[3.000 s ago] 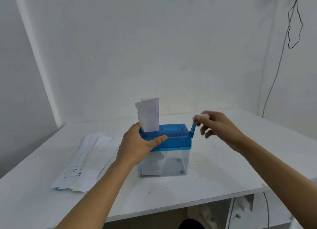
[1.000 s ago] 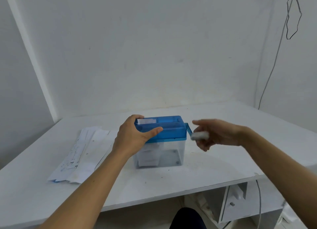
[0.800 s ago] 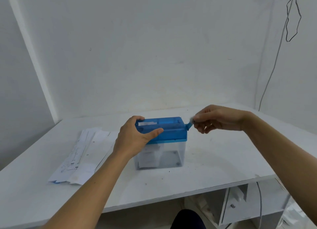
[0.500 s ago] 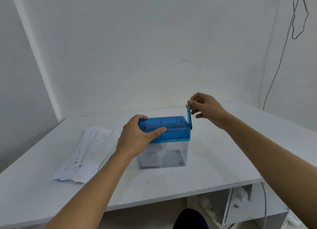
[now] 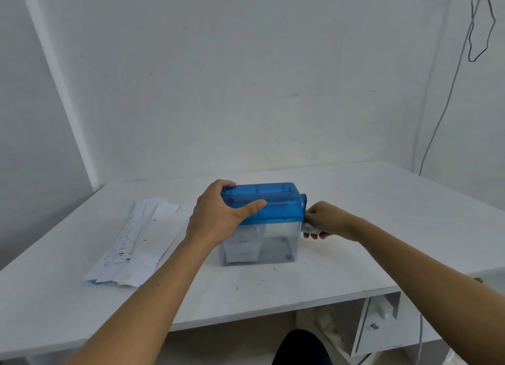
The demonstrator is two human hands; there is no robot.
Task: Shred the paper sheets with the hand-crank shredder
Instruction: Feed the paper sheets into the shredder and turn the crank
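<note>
We saw dark print on the paper sheets (image 5: 136,241), which lay fanned on the table (image 5: 355,258) just left of the shredder (image 5: 273,203), but it was too small for us to read.

The left hand (image 5: 218,217) gripped the left end of the shredder's blue top. Its fingers were curled over the far edge and its thumb was stretched along the near face. The right hand (image 5: 328,220) sat against the shredder's right side, with its fingers closed narrowly round the white crank knob (image 5: 308,227). The knob was low, beside the seam where the blue top met the clear bin (image 5: 281,241).

The crank arm was mostly hidden behind that hand, and we made out only the blue hub (image 5: 304,199) at the shredder's upper right corner. Pale paper pieces (image 5: 243,246) showed through the bin wall, blurred by the plastic and partly covered by the left wrist. We could not tell whether anything sat in the top slot.

A grey cable (image 5: 442,113) ran down the wall behind and to the right of the shredder. Below and to its right, a white drawer unit (image 5: 382,323) under the table was cut off at the frame's edge.
</note>
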